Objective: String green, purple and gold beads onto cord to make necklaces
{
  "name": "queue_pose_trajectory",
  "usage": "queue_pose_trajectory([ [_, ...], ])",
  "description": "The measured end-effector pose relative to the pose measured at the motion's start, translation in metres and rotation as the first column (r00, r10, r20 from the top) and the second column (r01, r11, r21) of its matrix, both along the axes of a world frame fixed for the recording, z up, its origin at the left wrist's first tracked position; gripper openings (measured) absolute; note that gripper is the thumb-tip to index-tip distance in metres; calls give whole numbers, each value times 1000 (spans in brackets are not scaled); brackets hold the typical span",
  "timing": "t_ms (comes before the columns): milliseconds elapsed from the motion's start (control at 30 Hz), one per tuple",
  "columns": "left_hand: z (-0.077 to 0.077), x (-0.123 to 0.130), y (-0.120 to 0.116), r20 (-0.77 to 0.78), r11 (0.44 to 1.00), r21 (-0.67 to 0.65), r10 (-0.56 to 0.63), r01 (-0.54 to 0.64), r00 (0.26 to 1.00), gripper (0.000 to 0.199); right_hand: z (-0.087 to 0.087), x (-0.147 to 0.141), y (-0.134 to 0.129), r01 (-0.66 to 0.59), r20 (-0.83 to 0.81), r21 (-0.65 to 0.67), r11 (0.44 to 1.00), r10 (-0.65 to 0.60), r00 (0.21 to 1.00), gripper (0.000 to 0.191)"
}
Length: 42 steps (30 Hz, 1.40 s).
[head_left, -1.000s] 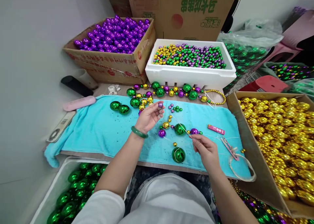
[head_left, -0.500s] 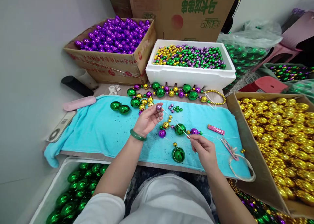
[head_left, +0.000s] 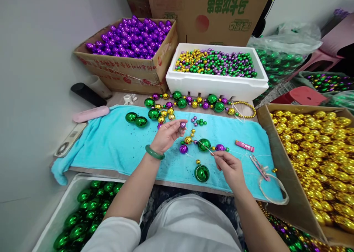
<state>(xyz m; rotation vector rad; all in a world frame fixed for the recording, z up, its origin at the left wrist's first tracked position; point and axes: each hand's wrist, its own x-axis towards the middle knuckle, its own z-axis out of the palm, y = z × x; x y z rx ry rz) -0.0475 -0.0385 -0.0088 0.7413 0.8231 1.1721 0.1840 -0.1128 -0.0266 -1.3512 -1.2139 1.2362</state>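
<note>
My left hand (head_left: 168, 136), with a green bangle (head_left: 155, 152) at the wrist, pinches a small purple bead (head_left: 183, 125). In my right hand (head_left: 230, 167) is a long thin needle (head_left: 203, 143), its far end at that bead. Whether the tip is inside the bead, I cannot tell. Below the needle lies a partly strung row with a large green bead (head_left: 204, 144), a purple bead (head_left: 220, 147) and small gold ones. Nearer me rests another large green bead (head_left: 201, 173) with thread across it. Small loose purple and green beads (head_left: 201, 122) lie beyond my left hand.
A blue towel (head_left: 110, 145) covers the table. Finished-looking strands (head_left: 181, 103) lie along its back edge. Behind stand a carton of purple beads (head_left: 118, 69) and a white foam box (head_left: 218, 84). To the right are thread snips (head_left: 260, 168) and a carton of gold beads (head_left: 293, 182).
My left hand and the purple bead have come slightly closer to my right hand, along the needle. The view has shifted a little.
</note>
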Motion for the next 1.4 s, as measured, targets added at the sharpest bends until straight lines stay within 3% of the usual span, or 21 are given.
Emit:
queue_pose_trajectory([
  [100,1,-6,-1,-286,989,112,-58,93,956,35,0,-3,2,-28,-61,-32,999,26,998,22],
  [167,0,-19,4,-554,974,225,106,26,826,32,0,-3,2,-17,-107,-37,999,13,994,23],
  [267,-6,-45,16,-822,909,409,404,-76,400,26,-1,-1,1,19,-148,-44,999,-25,989,24],
  [333,-15,-58,23,-904,914,405,399,6,156,24,-2,0,1,32,-153,-51,998,-39,987,25],
  [400,-24,-64,31,-945,938,326,327,121,5,24,-3,0,1,39,-148,-47,998,-45,988,26],
  [533,-36,-56,48,-941,944,261,295,202,-166,29,-2,-4,2,23,-125,-25,999,-26,992,26],
  [633,-39,-46,64,-944,952,226,266,206,-194,28,-1,-7,2,-1,-106,-15,1000,0,994,26],
  [800,-41,-33,81,-961,961,218,242,173,-135,24,-1,-8,1,11,-98,-8,1000,-11,995,27],
  [933,-40,-29,80,-964,955,258,265,146,-29,25,0,-7,1,31,-82,6,1000,-30,996,26],
  [967,-37,-28,77,-962,956,270,264,113,70,27,0,-7,1,36,-81,15,999,-34,996,26],
  [1000,-34,-28,73,-938,960,274,253,59,237,30,1,-6,1,40,-80,23,999,-38,996,25],
  [1033,-30,-28,68,-860,966,258,233,-7,455,34,1,-6,1,44,-78,28,999,-42,996,24],
  [1067,-25,-28,61,-706,974,216,206,-71,677,36,2,-6,1,48,-74,29,998,-46,996,24],
  [1100,-21,-28,54,-498,981,157,179,-115,849,38,2,-6,1,51,-67,27,998,-50,996,23],
  [1133,-16,-28,47,-292,986,101,156,-132,944,39,2,-5,2,54,-59,25,998,-53,997,22],
  [1167,-11,-28,41,-144,990,64,135,-127,980,40,2,-6,2,54,-49,25,998,-53,997,22],
  [1233,-4,-27,30,12,993,24,118,-118,993,40,2,-6,3,50,-32,33,998,-49,998,21],
  [1400,0,-26,19,57,992,23,120,-121,991,40,2,-9,2,32,-33,48,998,-31,999,19],
])
